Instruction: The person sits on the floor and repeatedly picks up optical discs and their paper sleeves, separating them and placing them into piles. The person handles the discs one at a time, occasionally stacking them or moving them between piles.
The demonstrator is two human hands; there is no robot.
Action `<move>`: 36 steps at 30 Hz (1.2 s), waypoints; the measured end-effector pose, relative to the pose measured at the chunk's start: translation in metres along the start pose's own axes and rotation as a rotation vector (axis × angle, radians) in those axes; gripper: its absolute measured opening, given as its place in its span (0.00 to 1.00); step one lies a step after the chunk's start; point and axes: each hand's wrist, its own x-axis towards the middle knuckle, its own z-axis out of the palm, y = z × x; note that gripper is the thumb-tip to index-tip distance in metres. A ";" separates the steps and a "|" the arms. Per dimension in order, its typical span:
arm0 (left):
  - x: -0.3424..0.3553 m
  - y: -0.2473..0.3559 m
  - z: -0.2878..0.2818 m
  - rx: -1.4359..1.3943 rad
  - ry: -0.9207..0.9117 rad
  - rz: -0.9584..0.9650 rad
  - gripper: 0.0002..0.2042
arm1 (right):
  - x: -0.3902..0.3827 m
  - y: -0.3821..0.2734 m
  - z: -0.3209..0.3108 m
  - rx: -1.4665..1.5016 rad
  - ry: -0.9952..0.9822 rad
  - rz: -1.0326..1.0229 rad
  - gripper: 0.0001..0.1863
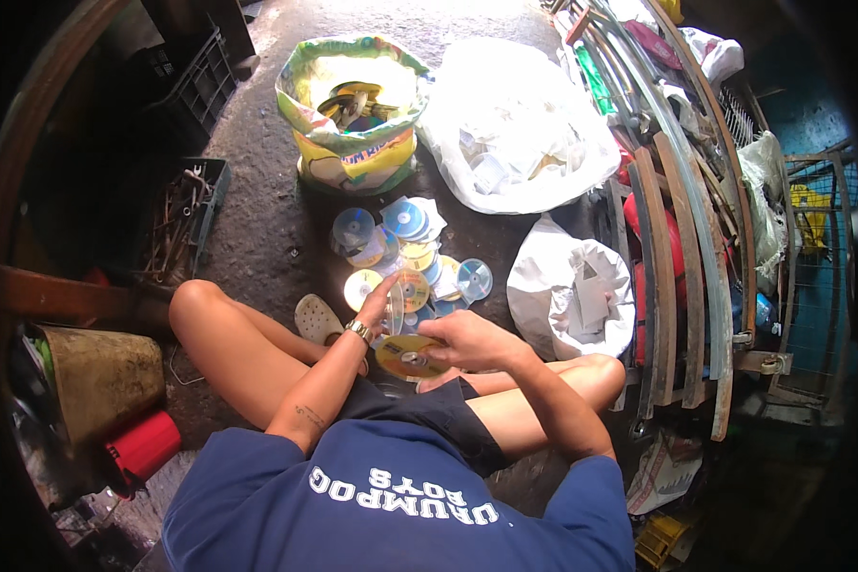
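Note:
My left hand [377,305] is closed on a thin clear plastic piece [397,310] held upright; whether it is a disc or a sleeve, I cannot tell. My right hand [467,336] grips a yellow disc [400,357] by its right side, just below and right of the left hand. Beyond my hands, between my crossed legs and the bags, lies a loose pile of discs [405,219] in blue, yellow and clear, some in white sleeves.
Ahead stand a printed sack [348,157] with yellowish items inside and a large white bag [515,133]. A smaller white sack [543,286] is at right, beside metal racks [667,276]. Crates [200,81], a tool box [186,205] and a red container [148,439] line the left.

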 end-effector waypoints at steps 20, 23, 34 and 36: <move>0.028 -0.029 -0.009 0.095 0.173 0.135 0.52 | 0.034 0.105 0.051 0.793 0.498 0.427 0.37; 0.055 -0.036 -0.041 0.570 0.462 0.266 0.50 | -0.005 0.096 0.017 1.239 0.825 0.013 0.36; 0.105 -0.024 -0.107 1.493 0.734 0.111 0.43 | -0.075 0.074 0.107 1.129 0.848 0.391 0.24; 0.108 -0.021 -0.119 1.300 0.681 0.153 0.40 | -0.068 0.077 0.124 1.059 0.881 0.477 0.23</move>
